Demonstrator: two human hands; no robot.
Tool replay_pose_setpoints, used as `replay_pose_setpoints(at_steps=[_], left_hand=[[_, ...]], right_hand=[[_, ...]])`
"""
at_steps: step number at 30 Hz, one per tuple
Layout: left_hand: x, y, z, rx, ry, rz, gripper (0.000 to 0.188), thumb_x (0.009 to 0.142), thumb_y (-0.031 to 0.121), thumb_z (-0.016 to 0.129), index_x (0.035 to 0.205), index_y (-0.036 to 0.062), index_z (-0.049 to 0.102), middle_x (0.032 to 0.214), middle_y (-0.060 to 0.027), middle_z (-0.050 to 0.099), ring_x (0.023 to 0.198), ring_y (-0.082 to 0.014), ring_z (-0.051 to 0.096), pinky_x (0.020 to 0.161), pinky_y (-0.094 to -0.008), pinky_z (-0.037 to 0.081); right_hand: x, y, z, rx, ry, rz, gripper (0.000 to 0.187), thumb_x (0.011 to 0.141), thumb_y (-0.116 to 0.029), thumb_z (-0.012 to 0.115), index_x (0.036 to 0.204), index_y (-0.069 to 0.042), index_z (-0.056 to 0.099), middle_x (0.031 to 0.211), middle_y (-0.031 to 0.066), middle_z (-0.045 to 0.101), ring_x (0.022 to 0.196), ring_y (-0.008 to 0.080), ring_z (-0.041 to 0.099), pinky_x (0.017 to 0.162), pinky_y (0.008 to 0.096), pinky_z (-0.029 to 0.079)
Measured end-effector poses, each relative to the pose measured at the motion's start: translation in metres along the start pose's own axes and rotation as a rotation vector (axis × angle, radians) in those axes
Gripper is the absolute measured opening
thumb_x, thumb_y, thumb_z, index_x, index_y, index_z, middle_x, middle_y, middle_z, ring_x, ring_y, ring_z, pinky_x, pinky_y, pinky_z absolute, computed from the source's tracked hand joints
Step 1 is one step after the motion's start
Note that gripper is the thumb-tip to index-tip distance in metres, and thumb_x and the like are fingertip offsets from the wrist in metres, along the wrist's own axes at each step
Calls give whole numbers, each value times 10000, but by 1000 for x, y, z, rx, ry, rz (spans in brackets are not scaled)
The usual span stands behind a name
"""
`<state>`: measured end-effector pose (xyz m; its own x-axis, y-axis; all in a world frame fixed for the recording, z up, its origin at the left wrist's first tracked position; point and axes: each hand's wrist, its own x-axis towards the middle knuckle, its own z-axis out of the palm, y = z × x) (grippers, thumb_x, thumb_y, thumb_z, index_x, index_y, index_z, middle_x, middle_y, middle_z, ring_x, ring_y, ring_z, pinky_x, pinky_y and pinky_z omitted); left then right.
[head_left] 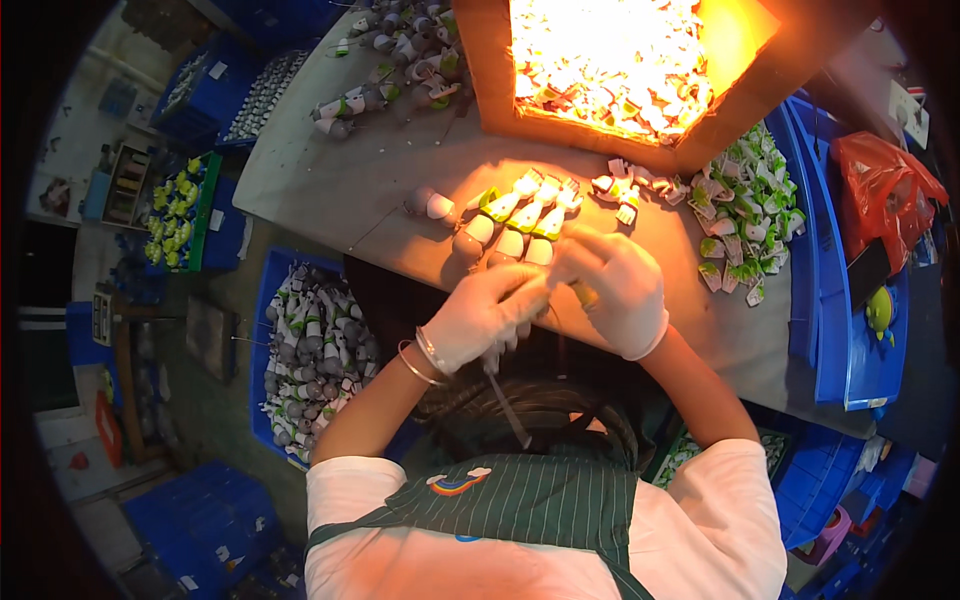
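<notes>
My left hand (490, 312), in a pale glove, is closed at the table's near edge; what its fingers grip is too small and hidden to name. A thin grey metal strip (508, 408) slants down below it, and I cannot tell whether the hand holds it. Close on its right, my gloved right hand (622, 288) has its fingers pinched together, their contents hidden. Just beyond both hands, several white-and-green toy figures (515, 222) with grey rounded ends lie side by side. A grey-and-white rounded toy part (432, 203) lies left of them.
A brightly lit cardboard box (590, 135) of small white parts stands beyond the figures. Green-and-white pieces (745, 215) are heaped at the right, beside blue bins (815, 260) and a red plastic bag (885, 180). A blue crate (262, 385) of figures stands lower left.
</notes>
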<state>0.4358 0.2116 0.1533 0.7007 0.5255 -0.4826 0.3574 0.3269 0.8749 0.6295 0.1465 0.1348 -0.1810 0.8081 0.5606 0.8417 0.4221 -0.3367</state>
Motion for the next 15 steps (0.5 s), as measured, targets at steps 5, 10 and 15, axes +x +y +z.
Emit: replay_pose_setpoints(at_steps=[5, 10, 15], left_hand=[[59, -14, -14, 697, 554, 780, 344, 887, 290, 665, 1094, 16, 667, 1106, -176, 639, 1029, -315, 577, 917, -397, 445], [58, -6, -57, 912, 687, 728, 288, 837, 167, 621, 1089, 34, 665, 1101, -147, 631, 1064, -339, 564, 940, -440, 438], [43, -11, -116, 1318, 513, 541, 223, 753, 106, 644, 973, 66, 650, 1091, -134, 637, 1060, -352, 574, 922, -438, 451]], right_hand=[[-12, 11, 17, 209, 165, 398, 487, 715, 58, 737, 1172, -66, 618, 1110, 94, 628, 778, 176, 626, 663, 288, 526], [-38, 21, 29, 354, 70, 568, 512, 762, 33, 732, 1242, -68, 585, 1081, 84, 619, 747, 130, 591, 652, 250, 504], [-25, -8, 37, 341, -155, 588, 768, 695, -145, 830, 1372, -80, 472, 1103, 111, 585, 814, 189, 614, 738, 303, 523]])
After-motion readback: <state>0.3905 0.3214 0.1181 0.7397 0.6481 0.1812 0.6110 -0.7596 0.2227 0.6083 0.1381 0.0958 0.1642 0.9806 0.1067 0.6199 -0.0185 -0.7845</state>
